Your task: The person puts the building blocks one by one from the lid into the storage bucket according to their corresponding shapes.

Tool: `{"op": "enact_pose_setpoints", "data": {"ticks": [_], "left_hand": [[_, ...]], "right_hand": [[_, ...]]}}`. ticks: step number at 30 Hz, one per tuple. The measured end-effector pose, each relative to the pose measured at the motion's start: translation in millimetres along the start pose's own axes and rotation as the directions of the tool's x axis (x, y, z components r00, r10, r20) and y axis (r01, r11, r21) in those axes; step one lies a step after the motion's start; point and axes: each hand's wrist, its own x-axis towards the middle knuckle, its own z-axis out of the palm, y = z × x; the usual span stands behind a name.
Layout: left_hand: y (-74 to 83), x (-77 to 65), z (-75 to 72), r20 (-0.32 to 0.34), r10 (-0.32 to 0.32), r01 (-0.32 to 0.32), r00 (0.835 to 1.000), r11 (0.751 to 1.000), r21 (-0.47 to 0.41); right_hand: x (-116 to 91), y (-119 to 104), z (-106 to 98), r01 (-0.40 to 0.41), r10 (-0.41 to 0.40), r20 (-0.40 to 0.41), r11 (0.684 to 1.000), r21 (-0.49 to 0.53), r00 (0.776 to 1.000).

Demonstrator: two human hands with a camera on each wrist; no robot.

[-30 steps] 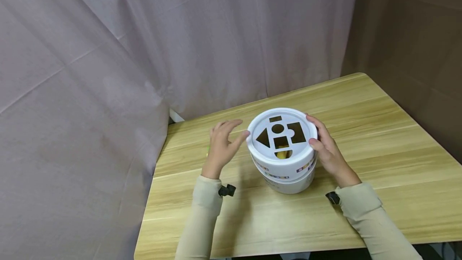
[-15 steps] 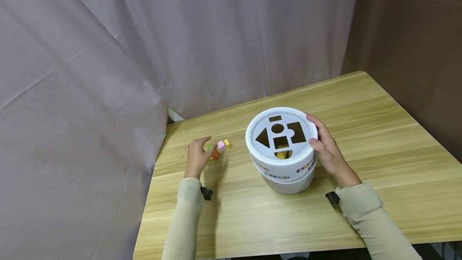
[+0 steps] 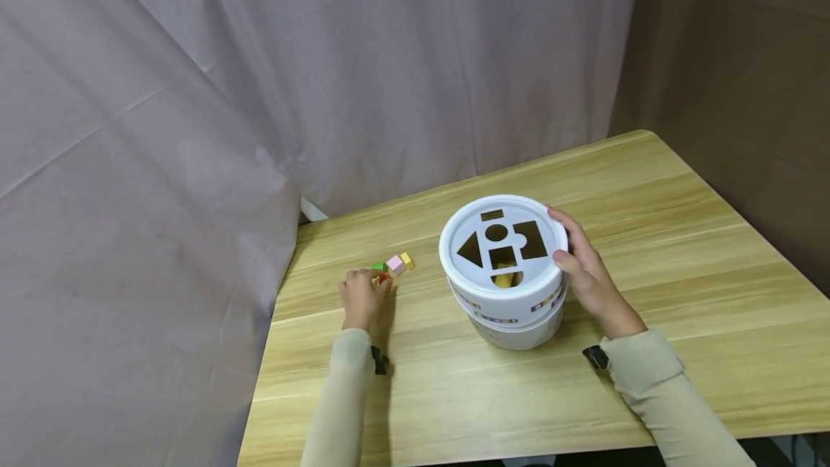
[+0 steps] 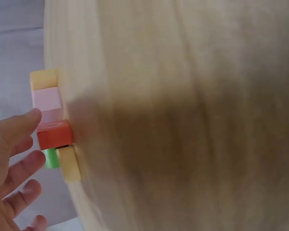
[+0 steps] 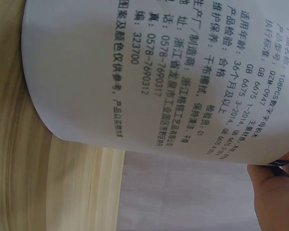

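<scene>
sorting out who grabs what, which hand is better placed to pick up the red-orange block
Probably the left hand: its thumb and fingers are right by the red-orange block, while the right hand is farther off, holding the white bucket.

Grayish drapes (image 3: 389,70) hang behind a wood-grain table (image 3: 681,294).

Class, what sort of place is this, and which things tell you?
Probably a screened-off indoor workspace, perhaps for play or recording: grey cloth hangs behind a wood-grain table, which holds a bucket with shaped holes in its top and small coloured blocks.
</scene>
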Motion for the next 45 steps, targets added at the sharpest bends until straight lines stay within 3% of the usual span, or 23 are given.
{"op": "enact_pose_setpoints", "data": {"ticks": [9, 15, 23, 28, 38, 45], "left_hand": [[1.5, -3.2, 8.9, -0.017, 0.006, -0.006, 1.0, 1.0, -0.004], [4.6, -3.2, 3.5, -0.025, 0.004, -0.005, 1.0, 0.999, -0.038], [16.1, 1.5, -25.5, -0.12, 0.09, -0.094, 0.989, 0.995, -0.035], [30.1, 9.8, -47.4, -0.144, 0.127, -0.134, 0.981, 0.99, -0.04], [80.5, 29.7, -72.8, -0.227, 0.23, -0.264, 0.946, 0.955, -0.132], [116.0, 41.8, -86.2, -0.3, 0.327, -0.383, 0.896, 0.911, -0.154]], "right_hand": [[0, 1, 1, 0.003, -0.003, 0.001, 1.0, -0.005, 1.0], [0, 1, 0, 0.006, -0.006, 0.007, 1.0, -0.003, 1.0], [0, 0, -1, 0.0, 0.0, -0.01, 1.0, -0.013, 1.0], [0, 0, -1, -0.004, 0.004, 0.001, 1.0, -0.016, 1.0], [0, 1, -2, -0.004, 0.005, 0.005, 1.0, -0.026, 1.0], [0, 1, 0, 0.007, -0.007, -0.002, 1.0, 0.008, 1.0]]}}
